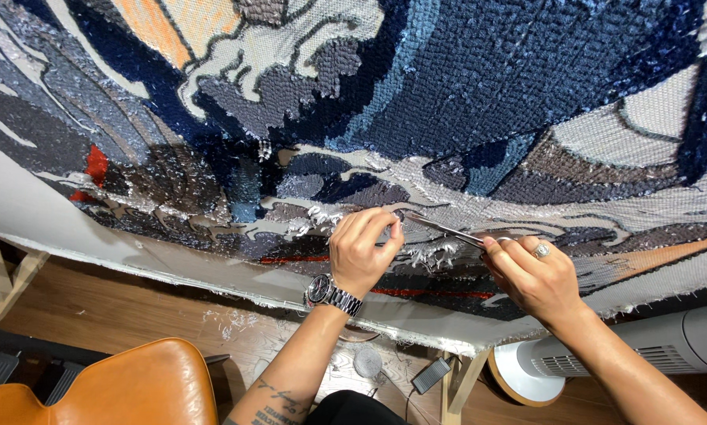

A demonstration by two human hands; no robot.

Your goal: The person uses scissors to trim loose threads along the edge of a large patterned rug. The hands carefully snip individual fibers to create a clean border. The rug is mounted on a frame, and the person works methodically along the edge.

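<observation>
Left hand point(363, 250): at frame centre, fingers curled together, pinching pale loose yarn point(430, 250) on the tufted rug point(448, 94).
Right hand point(536, 275): right of centre, closed around the handles of slim scissors point(446, 229), blades pointing left toward the pinched yarn.
Rug edge: white backing border point(172, 264) runs diagonally just below both hands.
Open room: wooden floor point(94, 303) and orange chair point(133, 386) at lower left.
Pose: both forearms rise from the lower frame, wrists bent.

Navy, grey, white wave-patterned tufted rug point(463, 94); orange chair point(145, 386)
</observation>
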